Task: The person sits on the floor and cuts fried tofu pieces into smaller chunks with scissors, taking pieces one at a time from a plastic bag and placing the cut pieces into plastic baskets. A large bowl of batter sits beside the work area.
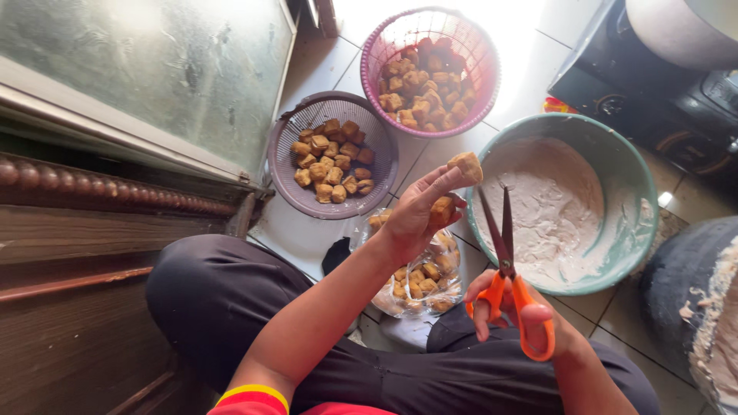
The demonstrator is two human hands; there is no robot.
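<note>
Orange-handled scissors [507,265] are gripped in the right hand [511,307], blades slightly parted and pointed up at the fried tofu cube [466,166] pinched by the left hand [419,219] fingertips, just above-left of the tips.

The left hand [415,219] holds one fried tofu puff [466,167] up at its fingertips and a second puff [441,210] against the palm. The right hand [513,311] grips orange-handled scissors [507,265], blades parted and pointing up toward the raised puff. Behind them a green bowl [630,184] holds pale batter. A clear bag of puffs [419,280] lies on the tiled floor [307,230], with a purple basket [332,154] and a pink basket [430,71] of puffs farther off.
</note>
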